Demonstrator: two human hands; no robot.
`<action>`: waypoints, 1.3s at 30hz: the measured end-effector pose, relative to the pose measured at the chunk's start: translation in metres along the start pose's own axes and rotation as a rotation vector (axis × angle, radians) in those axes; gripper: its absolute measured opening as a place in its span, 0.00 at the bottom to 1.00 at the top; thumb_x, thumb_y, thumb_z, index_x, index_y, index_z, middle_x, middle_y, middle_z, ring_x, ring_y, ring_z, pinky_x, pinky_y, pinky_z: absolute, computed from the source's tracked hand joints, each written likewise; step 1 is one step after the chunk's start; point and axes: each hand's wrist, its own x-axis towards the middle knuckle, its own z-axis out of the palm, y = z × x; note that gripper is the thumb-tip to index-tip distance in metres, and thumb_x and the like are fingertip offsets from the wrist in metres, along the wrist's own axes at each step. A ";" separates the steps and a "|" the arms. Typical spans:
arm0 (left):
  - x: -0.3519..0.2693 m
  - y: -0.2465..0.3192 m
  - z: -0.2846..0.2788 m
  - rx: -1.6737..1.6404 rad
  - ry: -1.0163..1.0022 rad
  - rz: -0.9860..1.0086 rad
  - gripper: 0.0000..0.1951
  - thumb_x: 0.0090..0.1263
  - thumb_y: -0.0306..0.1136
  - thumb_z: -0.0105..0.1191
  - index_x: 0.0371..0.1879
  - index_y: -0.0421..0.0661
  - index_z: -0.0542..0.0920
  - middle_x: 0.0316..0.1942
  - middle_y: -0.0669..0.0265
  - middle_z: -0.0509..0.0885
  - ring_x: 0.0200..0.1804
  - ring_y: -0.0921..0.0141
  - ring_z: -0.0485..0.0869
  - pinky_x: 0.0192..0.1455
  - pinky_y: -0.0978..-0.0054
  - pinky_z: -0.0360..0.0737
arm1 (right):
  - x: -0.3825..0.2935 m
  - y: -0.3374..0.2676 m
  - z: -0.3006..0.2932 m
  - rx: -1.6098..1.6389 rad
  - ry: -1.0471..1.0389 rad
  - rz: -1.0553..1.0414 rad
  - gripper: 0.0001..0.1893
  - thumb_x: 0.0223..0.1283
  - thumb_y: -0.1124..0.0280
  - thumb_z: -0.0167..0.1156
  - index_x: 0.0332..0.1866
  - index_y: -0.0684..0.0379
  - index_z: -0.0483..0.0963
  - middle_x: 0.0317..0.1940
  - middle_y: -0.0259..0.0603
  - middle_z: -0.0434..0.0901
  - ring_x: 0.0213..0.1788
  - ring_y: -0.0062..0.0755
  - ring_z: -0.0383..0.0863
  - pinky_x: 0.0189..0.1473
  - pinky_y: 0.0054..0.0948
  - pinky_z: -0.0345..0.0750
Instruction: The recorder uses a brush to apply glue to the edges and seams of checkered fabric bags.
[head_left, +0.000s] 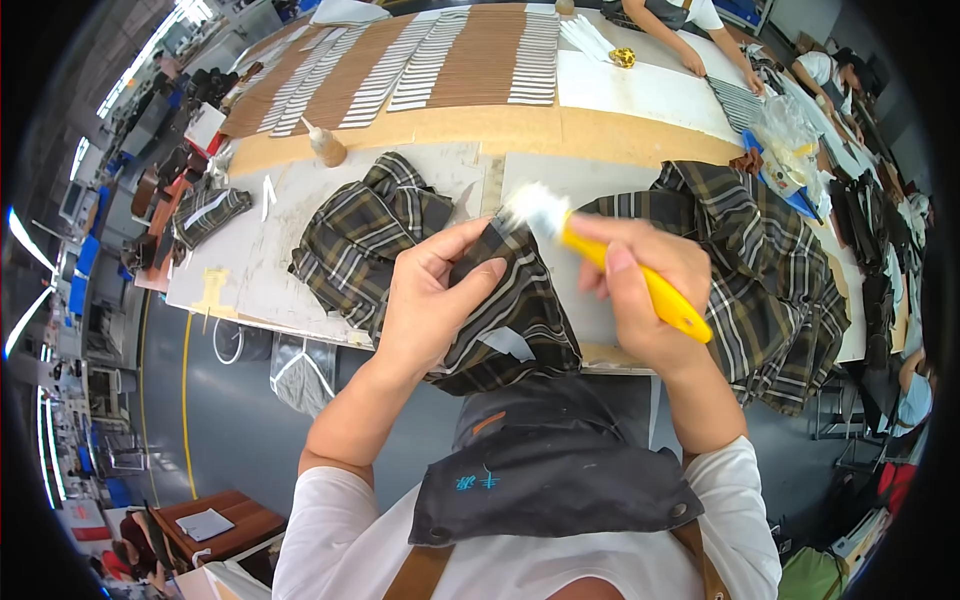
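Observation:
My left hand (442, 292) pinches the narrow upper end of a dark plaid fabric piece (517, 300), whose wider part hangs over the table's front edge. A pale patch (508, 343) lies on that fabric. In my right hand (652, 285) is a brush with a yellow handle (667, 300). Its white bristles (534, 204) are blurred and meet or nearly meet the fabric's pinched end. A crumpled plaid fabric piece (352, 240) rests to the left of my hands, and a larger plaid fabric pile (780, 285) spreads on the right.
A squeeze bottle (327, 146) stands on the worktable (247, 285), with a rolled plaid bundle (210, 214) at the left. Rows of striped brown and white strips (472, 60) cover the far side. A blue tray with plastic bags (784, 165) sits at right; a co-worker's hands (694, 61) are beyond.

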 end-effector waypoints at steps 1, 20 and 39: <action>0.000 0.000 -0.001 -0.022 -0.006 -0.039 0.18 0.57 0.14 0.51 0.49 0.33 0.74 0.44 0.62 0.79 0.44 0.78 0.77 0.49 0.82 0.74 | -0.001 0.000 -0.002 -0.035 0.057 0.028 0.09 0.54 0.79 0.50 0.35 0.68 0.77 0.17 0.40 0.76 0.16 0.27 0.75 0.21 0.22 0.71; 0.000 0.000 -0.007 0.004 -0.045 -0.060 0.22 0.54 0.15 0.53 0.52 0.32 0.71 0.43 0.63 0.79 0.46 0.77 0.75 0.53 0.80 0.70 | 0.000 0.006 -0.005 0.003 -0.080 -0.116 0.08 0.52 0.78 0.51 0.33 0.67 0.77 0.20 0.43 0.79 0.18 0.32 0.78 0.21 0.27 0.73; -0.004 0.004 -0.008 0.085 -0.084 -0.046 0.23 0.54 0.14 0.50 0.53 0.30 0.69 0.45 0.63 0.78 0.48 0.77 0.75 0.53 0.80 0.69 | 0.001 -0.001 0.001 -0.033 -0.210 -0.350 0.12 0.36 0.83 0.55 0.32 0.66 0.77 0.13 0.37 0.72 0.12 0.32 0.71 0.16 0.27 0.68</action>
